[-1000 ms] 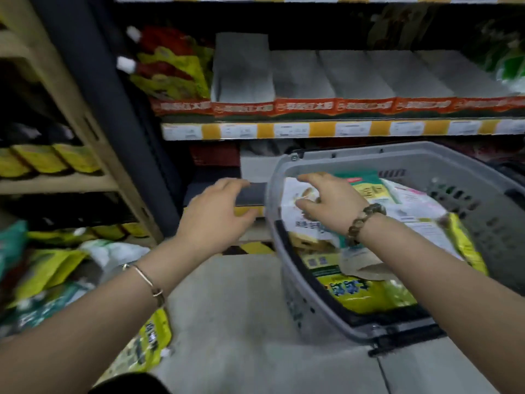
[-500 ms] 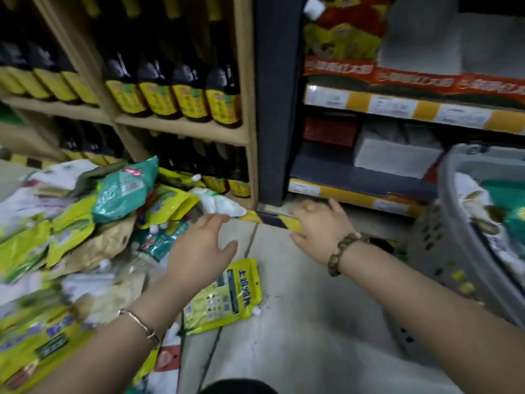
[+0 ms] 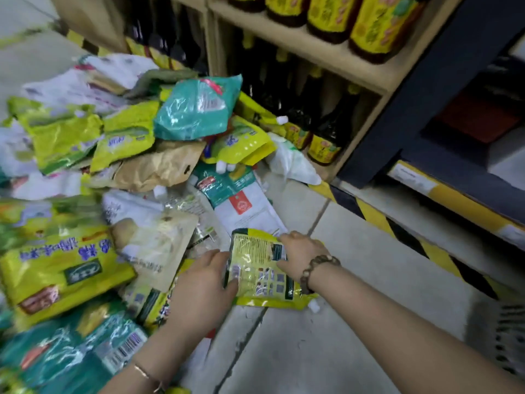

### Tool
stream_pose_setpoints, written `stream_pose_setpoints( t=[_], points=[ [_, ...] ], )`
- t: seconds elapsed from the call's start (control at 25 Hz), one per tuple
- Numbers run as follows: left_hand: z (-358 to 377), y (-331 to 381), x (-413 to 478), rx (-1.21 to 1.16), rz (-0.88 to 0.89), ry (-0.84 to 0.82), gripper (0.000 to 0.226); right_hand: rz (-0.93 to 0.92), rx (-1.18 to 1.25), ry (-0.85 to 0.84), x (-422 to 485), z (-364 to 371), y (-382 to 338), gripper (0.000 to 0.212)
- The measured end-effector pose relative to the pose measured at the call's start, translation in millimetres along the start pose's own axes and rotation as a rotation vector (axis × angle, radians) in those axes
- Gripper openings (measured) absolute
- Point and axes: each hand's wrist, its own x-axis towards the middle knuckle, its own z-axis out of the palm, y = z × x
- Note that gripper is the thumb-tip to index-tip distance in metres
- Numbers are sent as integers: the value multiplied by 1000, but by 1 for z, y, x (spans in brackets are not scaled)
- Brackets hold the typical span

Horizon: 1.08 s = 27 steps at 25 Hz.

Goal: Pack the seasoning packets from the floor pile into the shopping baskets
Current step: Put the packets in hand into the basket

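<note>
A yellow seasoning packet (image 3: 257,268) lies back side up on the floor tiles at the near edge of the pile. My left hand (image 3: 203,288) holds its left edge, with the thumb on top of the packet. My right hand (image 3: 302,251), with a bead bracelet on the wrist, grips the packet's upper right edge with curled fingers. The floor pile (image 3: 119,155) of yellow, teal, brown and white packets spreads over the left half of the view. A blurred grey piece of the shopping basket (image 3: 508,339) shows at the right edge.
A wooden shelf (image 3: 326,55) of dark bottles with yellow labels stands behind the pile. A dark metal rack (image 3: 412,109) rises to its right, with yellow-black hazard tape (image 3: 397,226) along its base. Bare grey floor tiles (image 3: 355,280) lie under my right forearm.
My view swung left and down from the basket to the pile. Both hands left the basket, dropped to the floor and took hold of the yellow packet lying there.
</note>
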Motion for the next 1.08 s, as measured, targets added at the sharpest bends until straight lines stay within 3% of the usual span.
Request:
stream_pose_setpoints(
  t=[0.16,0.28,0.44,0.52,0.64,0.76,0.88,1.0,1.04,1.08],
  points=[
    [32,-15,0,-61,-48,-35,42,95,26,-80,41,20,-2,80],
    [42,-16,6,-94,-38,-19,42,208,-120,-145,56,36,-4,100],
    [47,-16,10,-269,-82,11,39,254,-65,-119,59,51,-2,72],
    [51,-13,5,-442,-120,-1,38,240,135,-80,52,53,6,50],
    [56,-11,1,-797,-239,126,42,169,522,72,29,46,21,14],
    [56,-2,3,-1201,-375,79,47,161,878,229,6,32,28,14],
    [50,12,8,-1387,-429,-92,36,143,1171,288,1,26,18,14],
    [48,13,12,-1471,-587,-193,27,113,1194,225,15,29,1,10],
    [48,10,13,-1461,-630,-157,25,139,1151,239,23,27,-2,1],
    [49,6,13,-1439,-671,-104,23,189,1093,290,34,26,-2,10]
  ],
)
